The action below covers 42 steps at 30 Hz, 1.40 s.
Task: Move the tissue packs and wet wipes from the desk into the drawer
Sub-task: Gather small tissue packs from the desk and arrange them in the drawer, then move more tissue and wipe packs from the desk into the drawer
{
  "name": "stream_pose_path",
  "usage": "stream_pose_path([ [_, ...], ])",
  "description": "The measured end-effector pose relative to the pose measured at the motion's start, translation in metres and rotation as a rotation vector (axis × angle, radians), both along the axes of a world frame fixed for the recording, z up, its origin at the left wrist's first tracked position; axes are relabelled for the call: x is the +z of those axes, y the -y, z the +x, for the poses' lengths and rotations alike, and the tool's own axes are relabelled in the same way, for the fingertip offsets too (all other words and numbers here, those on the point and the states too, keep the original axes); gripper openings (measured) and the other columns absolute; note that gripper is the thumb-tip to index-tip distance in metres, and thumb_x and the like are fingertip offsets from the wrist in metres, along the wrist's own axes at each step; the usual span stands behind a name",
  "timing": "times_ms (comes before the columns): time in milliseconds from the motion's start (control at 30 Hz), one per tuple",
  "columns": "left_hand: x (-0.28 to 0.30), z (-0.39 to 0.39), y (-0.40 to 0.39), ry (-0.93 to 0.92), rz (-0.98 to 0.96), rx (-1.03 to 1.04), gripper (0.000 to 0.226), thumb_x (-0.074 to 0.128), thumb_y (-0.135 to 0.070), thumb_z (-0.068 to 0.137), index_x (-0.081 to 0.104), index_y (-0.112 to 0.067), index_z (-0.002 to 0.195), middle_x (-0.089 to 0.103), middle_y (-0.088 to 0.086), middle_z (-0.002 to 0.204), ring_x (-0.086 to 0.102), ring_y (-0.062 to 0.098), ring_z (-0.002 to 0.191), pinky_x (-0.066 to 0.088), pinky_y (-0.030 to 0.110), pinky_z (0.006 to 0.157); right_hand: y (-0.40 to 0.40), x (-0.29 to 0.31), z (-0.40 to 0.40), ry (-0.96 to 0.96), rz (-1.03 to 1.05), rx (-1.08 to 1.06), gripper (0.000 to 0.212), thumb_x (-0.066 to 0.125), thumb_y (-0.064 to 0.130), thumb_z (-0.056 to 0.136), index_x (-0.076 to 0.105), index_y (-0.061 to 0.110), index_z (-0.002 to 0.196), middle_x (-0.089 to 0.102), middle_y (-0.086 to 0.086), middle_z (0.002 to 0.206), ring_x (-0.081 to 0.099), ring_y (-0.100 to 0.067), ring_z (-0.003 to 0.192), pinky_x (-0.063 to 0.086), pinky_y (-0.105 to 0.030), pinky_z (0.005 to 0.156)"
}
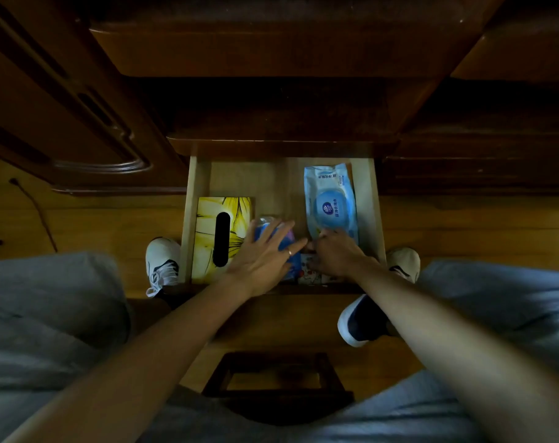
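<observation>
Two bare forearms are seen reaching up from the lower frame into the open drawer (188, 219) at centre. The left hand (262, 257) is clasped over a blue tissue pack (267, 227); the right hand (335, 254) is curled on a patterned pack (310, 273). Beyond, a yellow tissue box (208, 231) and wet wipes (331, 199) are laid. Crowded packs could be wedged upright, jamming the drawer.

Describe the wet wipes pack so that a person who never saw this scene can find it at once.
Look into the open wooden drawer pulled out below the dark desk. Along its right side lies the wet wipes pack, lengthwise, its near end under the right hand. Unlike the yellow tissue box at the left, it is a soft pale-blue pouch with a round blue lid.
</observation>
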<state>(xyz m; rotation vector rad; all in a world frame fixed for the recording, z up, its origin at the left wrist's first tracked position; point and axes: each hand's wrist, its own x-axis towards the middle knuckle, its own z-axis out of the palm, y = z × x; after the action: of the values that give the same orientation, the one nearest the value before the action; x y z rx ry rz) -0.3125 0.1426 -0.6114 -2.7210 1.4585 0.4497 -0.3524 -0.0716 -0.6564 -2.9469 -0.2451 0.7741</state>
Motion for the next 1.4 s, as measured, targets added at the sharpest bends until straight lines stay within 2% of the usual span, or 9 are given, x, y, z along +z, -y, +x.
stream_pose_path([
  [233,-0.016,0.005,0.011,-0.208,0.406,0.101,0.055,0.024,-0.059,0.103,0.054,-0.036,0.142,0.002,-0.003,0.169,-0.003,0.03,0.154,-0.001,0.062,0.12,0.005,0.006,-0.003,-0.042,-0.006,0.044,0.035,0.061,0.035,0.097,0.069,0.028,0.13,0.065,-0.007,0.127,0.054,-0.027,0.125,0.041,-0.044,0.104],
  [667,0.014,0.005,0.021,-0.184,0.582,0.031,0.049,0.033,-0.048,0.105,0.053,-0.026,0.144,0.029,0.005,0.162,0.018,0.03,0.151,-0.002,0.057,0.122,-0.011,0.034,-0.005,-0.029,-0.108,-0.006,0.032,0.059,0.029,0.097,0.068,0.02,0.127,0.064,-0.013,0.126,0.055,-0.03,0.121,0.045,-0.044,0.1],
  [800,0.047,0.005,0.009,-0.186,0.343,0.122,0.039,0.037,-0.036,0.105,0.057,-0.025,0.137,0.05,0.006,0.148,0.038,0.028,0.143,0.021,0.049,0.119,-0.01,0.079,-0.002,0.052,0.045,-0.13,0.032,0.056,0.033,0.098,0.065,0.024,0.128,0.061,-0.01,0.126,0.053,-0.029,0.121,0.045,-0.043,0.097],
  [900,0.092,0.022,0.003,-0.264,0.017,0.358,0.033,0.037,-0.038,0.105,0.067,-0.033,0.118,0.07,0.001,0.117,0.066,0.021,0.105,0.052,0.037,0.089,0.0,0.134,0.009,0.204,0.183,-0.214,0.034,0.055,0.029,0.1,0.065,0.032,0.133,0.065,0.0,0.13,0.052,-0.019,0.126,0.047,-0.038,0.098],
  [1067,0.218,0.071,-0.001,0.151,-0.408,0.428,0.025,0.05,-0.039,0.098,0.067,-0.04,0.116,0.072,-0.014,0.108,0.07,0.011,0.09,0.054,0.029,0.072,0.015,0.287,0.042,0.957,0.359,-0.193,0.023,0.057,0.023,0.095,0.072,0.033,0.11,0.073,0.015,0.098,0.064,-0.004,0.092,0.056,-0.029,0.074],
  [1167,0.31,0.087,0.002,0.395,-0.72,0.328,0.021,0.053,-0.034,0.093,0.071,-0.035,0.105,0.071,-0.015,0.091,0.069,0.008,0.076,0.048,0.022,0.057,0.023,0.381,0.064,1.321,0.33,-0.108,0.02,0.056,0.02,0.094,0.069,0.029,0.106,0.069,0.015,0.094,0.06,-0.004,0.091,0.049,-0.019,0.074],
  [1233,0.361,0.096,0.006,0.503,-0.846,0.272,0.02,0.054,-0.032,0.091,0.072,-0.034,0.101,0.067,-0.017,0.082,0.067,0.007,0.072,0.043,0.018,0.052,0.033,0.429,0.082,1.456,0.221,-0.101,0.021,0.058,0.017,0.091,0.068,0.023,0.108,0.069,0.009,0.099,0.058,-0.013,0.095,0.047,-0.026,0.08],
  [1300,0.397,0.111,0.014,0.581,-0.88,0.249,0.019,0.057,-0.029,0.092,0.072,-0.031,0.103,0.071,-0.013,0.087,0.068,0.011,0.081,0.047,0.022,0.056,0.046,0.46,0.102,1.453,0.061,-0.206,0.031,0.058,0.022,0.09,0.066,0.02,0.119,0.067,0.0,0.116,0.058,-0.023,0.11,0.046,-0.037,0.092],
  [1400,0.425,0.14,0.031,0.603,-0.814,0.238,0.022,0.057,-0.027,0.094,0.07,-0.028,0.112,0.07,-0.008,0.103,0.06,0.013,0.102,0.047,0.028,0.066,0.073,0.474,0.127,1.108,-0.117,-0.548,0.052,0.048,0.045,0.1,0.051,0.016,0.144,0.053,-0.009,0.147,0.045,-0.03,0.137,0.037,-0.046,0.111],
])
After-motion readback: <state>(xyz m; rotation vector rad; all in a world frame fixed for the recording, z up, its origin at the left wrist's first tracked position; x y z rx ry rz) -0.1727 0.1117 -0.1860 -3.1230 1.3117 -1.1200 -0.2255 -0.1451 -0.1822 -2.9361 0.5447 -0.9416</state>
